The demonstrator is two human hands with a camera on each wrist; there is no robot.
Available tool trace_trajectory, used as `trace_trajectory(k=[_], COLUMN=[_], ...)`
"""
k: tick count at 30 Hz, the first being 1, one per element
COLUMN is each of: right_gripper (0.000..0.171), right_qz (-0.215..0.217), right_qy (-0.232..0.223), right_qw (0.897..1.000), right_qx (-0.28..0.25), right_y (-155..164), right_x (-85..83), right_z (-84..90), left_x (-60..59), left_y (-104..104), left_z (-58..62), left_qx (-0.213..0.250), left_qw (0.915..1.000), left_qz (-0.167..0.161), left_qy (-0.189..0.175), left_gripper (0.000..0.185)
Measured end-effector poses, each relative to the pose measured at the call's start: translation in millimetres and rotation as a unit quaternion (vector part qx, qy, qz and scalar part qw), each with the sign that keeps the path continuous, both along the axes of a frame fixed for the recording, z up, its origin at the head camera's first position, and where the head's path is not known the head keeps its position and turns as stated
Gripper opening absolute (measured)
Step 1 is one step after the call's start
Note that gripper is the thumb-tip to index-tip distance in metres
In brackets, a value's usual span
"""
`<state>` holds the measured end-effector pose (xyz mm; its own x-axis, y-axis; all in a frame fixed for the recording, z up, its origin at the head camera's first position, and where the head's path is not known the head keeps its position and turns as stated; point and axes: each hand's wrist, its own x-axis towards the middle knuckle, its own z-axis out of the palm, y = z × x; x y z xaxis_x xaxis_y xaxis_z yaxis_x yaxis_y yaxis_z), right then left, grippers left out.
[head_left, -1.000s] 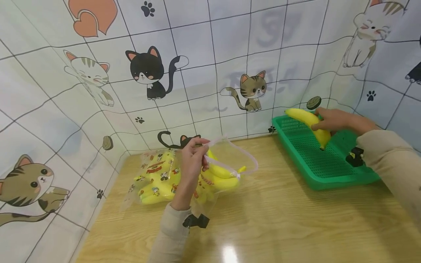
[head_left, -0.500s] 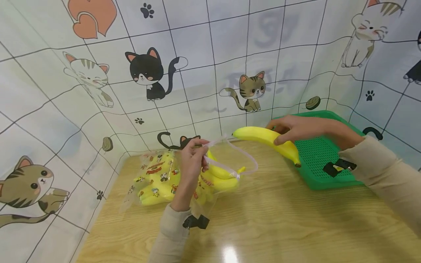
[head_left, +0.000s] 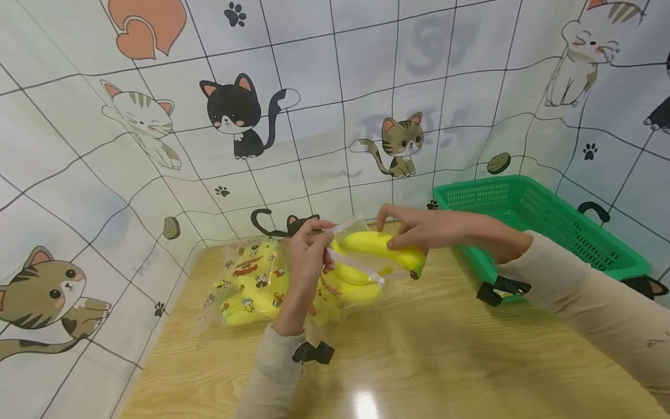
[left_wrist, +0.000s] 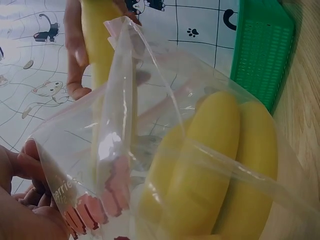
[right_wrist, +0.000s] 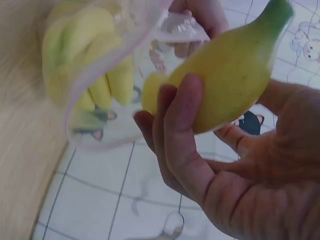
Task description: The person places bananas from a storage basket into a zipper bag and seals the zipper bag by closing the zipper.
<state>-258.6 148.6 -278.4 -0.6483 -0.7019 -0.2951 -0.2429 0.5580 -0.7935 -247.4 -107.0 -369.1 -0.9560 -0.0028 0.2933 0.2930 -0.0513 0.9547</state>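
On the worktop (head_left: 419, 349), far right, stands our emptied green basket (head_left: 528, 203). Our left hand (head_left: 306, 256) pinches the bag (head_left: 251, 285) mouth open; right hand (head_left: 419, 230) fingers curl round the banana (head_left: 379, 244) at that mouth. Next, we judge, push it inside.

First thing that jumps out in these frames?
The right hand holding a yellow banana at the open mouth of a clear printed bag, mid-table. The left hand pinches the bag's rim open; more bananas lie inside. A green basket stands at the right against the cat-patterned wall.
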Motion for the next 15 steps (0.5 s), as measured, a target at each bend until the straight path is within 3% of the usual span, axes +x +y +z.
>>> trace_trajectory(k=[4,10,15], right_gripper=[0.026,0.027,0.033], right_qz=[0.001,-0.001,-0.028], right_qy=[0.019,0.133,0.192], right_qw=[0.999,0.991,0.981], right_qx=[-0.027,-0.01,-0.018], right_y=[-18,-36,-41], right_x=[-4.8,-8.8,-7.2], right_z=[-13.4,-30.8,-44.8], left_x=[-0.8,-1.3,-0.6], left_y=[0,-1,-5], left_z=[-0.7,-0.2,2.6], left_qx=[-0.001,-0.011,-0.014], left_qw=[1.0,0.9997,0.9997], left_qz=[-0.009,-0.014,-0.008], left_qy=[0.004,0.016,0.019], left_gripper=[0.015,0.016,0.018])
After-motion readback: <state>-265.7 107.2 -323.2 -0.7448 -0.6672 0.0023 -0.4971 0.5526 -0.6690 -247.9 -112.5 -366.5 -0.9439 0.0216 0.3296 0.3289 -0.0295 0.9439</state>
